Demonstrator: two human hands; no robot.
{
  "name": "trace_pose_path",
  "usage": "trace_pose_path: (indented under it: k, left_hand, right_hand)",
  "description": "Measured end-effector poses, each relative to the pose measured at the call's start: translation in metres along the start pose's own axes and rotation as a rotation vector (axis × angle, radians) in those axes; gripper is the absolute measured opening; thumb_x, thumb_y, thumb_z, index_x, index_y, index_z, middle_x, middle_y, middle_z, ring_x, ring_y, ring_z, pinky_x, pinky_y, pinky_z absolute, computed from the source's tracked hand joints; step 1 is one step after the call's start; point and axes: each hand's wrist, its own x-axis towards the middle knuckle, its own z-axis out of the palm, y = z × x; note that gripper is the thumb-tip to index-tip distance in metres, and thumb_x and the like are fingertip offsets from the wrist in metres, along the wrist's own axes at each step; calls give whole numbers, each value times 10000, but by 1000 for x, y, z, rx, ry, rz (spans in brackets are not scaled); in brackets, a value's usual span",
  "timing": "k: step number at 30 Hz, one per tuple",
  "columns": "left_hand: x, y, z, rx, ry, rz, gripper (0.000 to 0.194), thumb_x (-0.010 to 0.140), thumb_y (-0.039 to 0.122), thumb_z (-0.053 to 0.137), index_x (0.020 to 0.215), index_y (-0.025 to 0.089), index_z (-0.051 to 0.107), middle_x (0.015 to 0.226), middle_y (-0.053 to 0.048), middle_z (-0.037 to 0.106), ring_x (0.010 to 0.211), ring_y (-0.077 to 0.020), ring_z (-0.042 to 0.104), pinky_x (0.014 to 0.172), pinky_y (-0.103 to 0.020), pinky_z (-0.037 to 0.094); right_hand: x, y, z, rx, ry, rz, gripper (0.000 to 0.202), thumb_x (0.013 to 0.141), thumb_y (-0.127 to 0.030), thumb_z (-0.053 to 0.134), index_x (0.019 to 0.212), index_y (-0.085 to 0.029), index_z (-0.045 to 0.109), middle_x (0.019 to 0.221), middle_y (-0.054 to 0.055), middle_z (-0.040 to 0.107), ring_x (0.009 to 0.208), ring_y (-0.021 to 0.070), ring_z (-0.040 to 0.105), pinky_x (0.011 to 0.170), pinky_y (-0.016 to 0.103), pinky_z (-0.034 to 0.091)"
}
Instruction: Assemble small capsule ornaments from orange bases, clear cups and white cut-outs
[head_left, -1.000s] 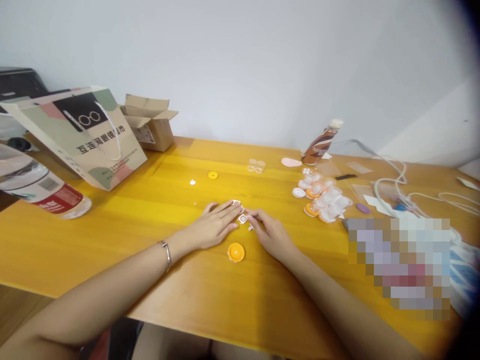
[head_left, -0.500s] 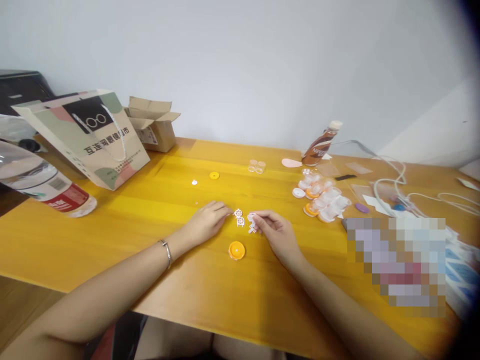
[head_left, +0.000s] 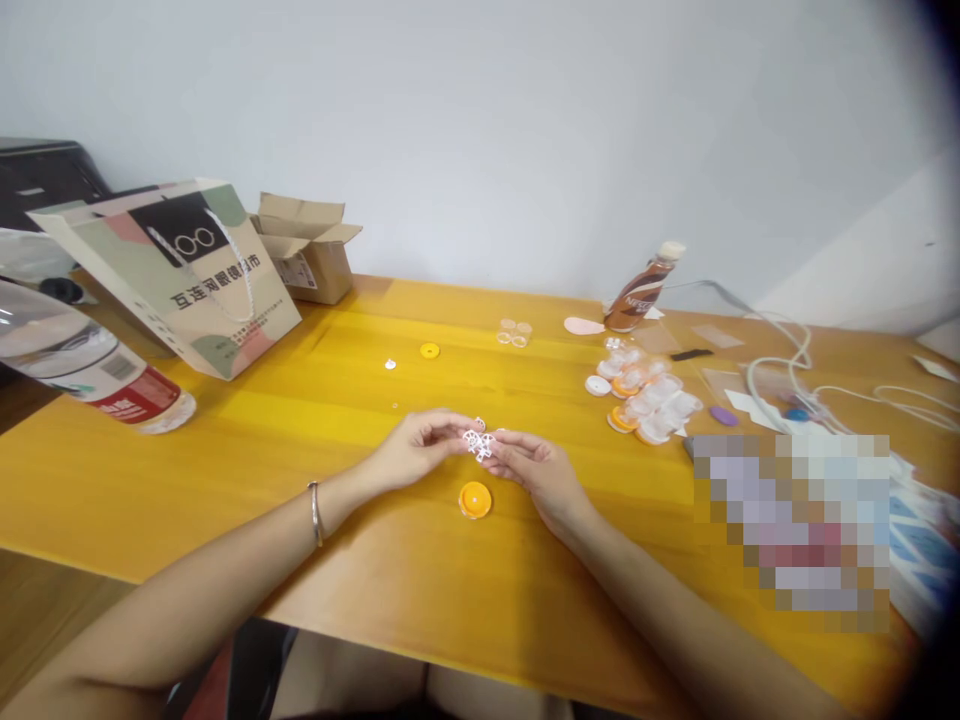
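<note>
Both my hands meet over the table, pinching a small white openwork plastic piece (head_left: 478,444). My left hand (head_left: 429,444) grips its left side between thumb and fingertips. On its right side my right hand (head_left: 536,470) closes thumb and fingers. Whether it is one part or two put together, I cannot tell. Just behind the fingertips another white part (head_left: 480,424) shows, mostly hidden. An orange round cup-like part (head_left: 475,499) lies on the table just in front of the hands. Farther back are a yellow disc (head_left: 430,351) and a small white piece (head_left: 390,364).
A clear four-ring part (head_left: 514,333) lies toward the back. Clear and orange round parts (head_left: 652,400) are piled at right, near a brown drink bottle (head_left: 640,290) and white cables (head_left: 780,370). At left stand a paper bag (head_left: 217,290), a carton (head_left: 315,260) and a water bottle (head_left: 112,385).
My left hand has moved right and taken hold of the white openwork piece. My right hand has come left with its white piece, so the hands now meet.
</note>
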Motion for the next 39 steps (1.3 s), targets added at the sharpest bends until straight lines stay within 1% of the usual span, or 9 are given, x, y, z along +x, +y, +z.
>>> trace_pose_path:
  k: [3,7,10,15,18,21,29,33,39]
  left_hand:
    - [-2,3,3,87,-39,55,224,828,191,526,1026,166,627,941,-61,603,903,-142,562,842,-291,423]
    - [-3,3,8,119,-61,87,222,845,194,502,1019,186,640,871,-48,569,853,-133,548,808,-283,422]
    - [-3,2,13,129,-45,90,201,839,188,510,991,171,641,864,-49,569,842,-132,547,802,-281,425]
    - [-5,-1,16,41,20,44,196,821,187,539,1011,142,544,853,-42,599,784,-118,572,756,-266,455]
    - [-5,-2,15,105,48,58,92,808,184,553,882,131,565,821,-36,612,761,-115,571,734,-256,459]
    - [-5,-1,14,175,57,86,84,812,164,538,875,131,583,816,-35,621,761,-114,574,728,-250,462]
    - [-6,1,16,282,101,117,115,827,162,511,914,142,584,837,-39,611,777,-120,574,731,-254,466]
    - [-7,1,16,293,110,136,122,833,155,500,925,146,578,839,-37,603,779,-118,568,739,-262,464]
    - [-7,3,15,325,140,200,101,809,158,541,880,154,613,854,-35,538,778,-107,538,745,-258,458]
  right_hand:
    - [0,1,-1,-67,-13,-47,201,614,-278,732,784,-183,685,636,-8,672,560,83,574,589,225,447]
    - [-1,2,0,-96,-53,-108,171,630,-284,714,770,-186,694,615,-22,652,566,73,551,585,212,434]
    - [-1,2,1,-96,-73,-108,163,629,-289,714,759,-192,695,639,-21,659,583,77,564,605,214,449]
    - [-3,1,2,-69,-78,-49,185,640,-307,710,790,-201,692,727,-11,682,620,88,603,662,241,489]
    - [-4,0,3,-49,-77,0,221,638,-321,713,820,-199,686,752,-3,688,632,99,627,692,264,506]
    - [-5,0,3,-39,-78,30,234,631,-328,718,820,-196,679,754,2,689,629,107,639,689,271,513]
    - [-7,-2,6,-64,-94,-43,223,638,-285,711,841,-196,682,797,11,686,704,113,621,677,257,508]
    - [-6,-1,7,-100,-77,-61,242,582,-246,749,811,-197,688,761,2,687,655,97,602,672,250,500]
    - [-6,1,5,-101,-74,-62,222,588,-243,743,801,-204,694,702,-18,676,614,92,593,675,261,502]
